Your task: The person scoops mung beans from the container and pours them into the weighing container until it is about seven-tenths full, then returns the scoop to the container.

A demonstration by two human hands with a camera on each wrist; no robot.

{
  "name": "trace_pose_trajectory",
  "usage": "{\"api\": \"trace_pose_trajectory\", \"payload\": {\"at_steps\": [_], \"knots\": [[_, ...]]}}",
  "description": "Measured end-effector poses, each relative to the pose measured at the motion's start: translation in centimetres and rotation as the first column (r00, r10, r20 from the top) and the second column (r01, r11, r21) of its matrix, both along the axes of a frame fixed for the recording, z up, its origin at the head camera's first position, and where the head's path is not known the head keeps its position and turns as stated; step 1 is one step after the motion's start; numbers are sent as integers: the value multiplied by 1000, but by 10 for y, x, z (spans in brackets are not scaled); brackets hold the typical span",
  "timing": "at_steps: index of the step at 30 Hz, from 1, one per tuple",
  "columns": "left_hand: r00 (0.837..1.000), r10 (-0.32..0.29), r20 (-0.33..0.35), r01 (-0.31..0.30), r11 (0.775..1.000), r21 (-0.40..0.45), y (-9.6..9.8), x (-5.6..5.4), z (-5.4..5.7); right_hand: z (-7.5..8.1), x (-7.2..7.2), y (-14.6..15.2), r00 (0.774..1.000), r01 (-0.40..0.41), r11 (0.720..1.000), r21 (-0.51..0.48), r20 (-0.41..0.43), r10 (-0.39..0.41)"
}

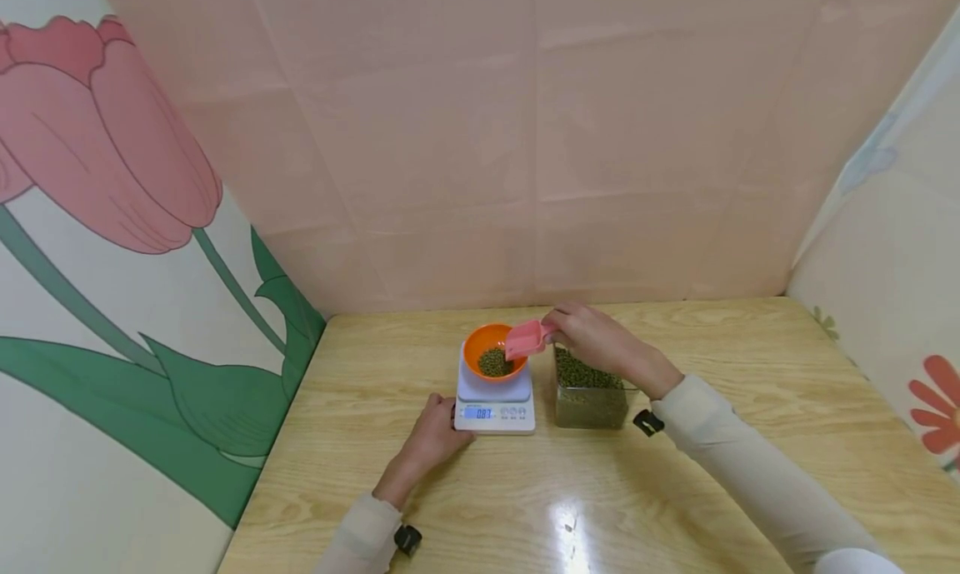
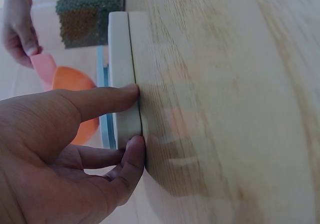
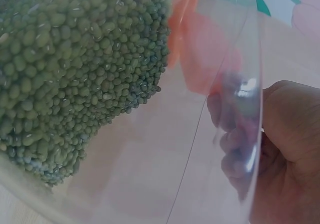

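Observation:
My right hand (image 1: 592,334) grips the handle of a pink scoop (image 1: 525,339), whose mouth tilts down over an orange bowl (image 1: 474,341). Green mung beans (image 1: 495,362) lie in the bottom of that bowl. It stands on a white kitchen scale (image 1: 497,389) with a lit display. With thumb and fingers, my left hand (image 1: 438,432) holds the scale's near left corner; the left wrist view shows the thumb (image 2: 107,101) on one edge and curled fingers on another. In the right wrist view, a clear wall partly veils the right hand (image 3: 290,144) and the scoop (image 3: 207,53).
Right of the scale stands a clear box (image 1: 591,409) full of mung beans (image 3: 75,58), below my right forearm. All of it rests on a wood-grain table (image 1: 360,374), bounded by a pink-covered wall (image 1: 450,182) behind and painted panels at both sides.

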State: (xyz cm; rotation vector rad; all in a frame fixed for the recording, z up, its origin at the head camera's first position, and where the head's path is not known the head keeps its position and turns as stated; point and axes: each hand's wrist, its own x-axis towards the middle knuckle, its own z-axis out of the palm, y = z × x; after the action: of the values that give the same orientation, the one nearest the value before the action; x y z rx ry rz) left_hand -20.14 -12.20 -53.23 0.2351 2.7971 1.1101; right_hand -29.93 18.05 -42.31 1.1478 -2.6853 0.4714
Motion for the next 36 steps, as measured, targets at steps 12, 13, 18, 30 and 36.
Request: {"api": "trace_pose_trajectory", "payload": {"at_steps": [12,13,18,30,36], "knots": [[1000,-4,1,4,1000,1,-1,0,-1,-1,-1,1,998,-13,1000,11,-59,13],[1000,-4,1,4,1000,1,-1,0,-1,-1,-1,1,998,-14,1000,9,-61,15],[1000,-5,-2,5,1000,4,-1,0,0,-1,0,2,998,-16,1000,-1,-66,16],[1000,-1,2,1,1000,-4,-2,0,-2,-2,2,7,998,1,999,-38,-58,-3],[1000,3,12,-3,1000,0,-1,2,-1,0,3,9,997,1,999,-51,-75,-5]]}}
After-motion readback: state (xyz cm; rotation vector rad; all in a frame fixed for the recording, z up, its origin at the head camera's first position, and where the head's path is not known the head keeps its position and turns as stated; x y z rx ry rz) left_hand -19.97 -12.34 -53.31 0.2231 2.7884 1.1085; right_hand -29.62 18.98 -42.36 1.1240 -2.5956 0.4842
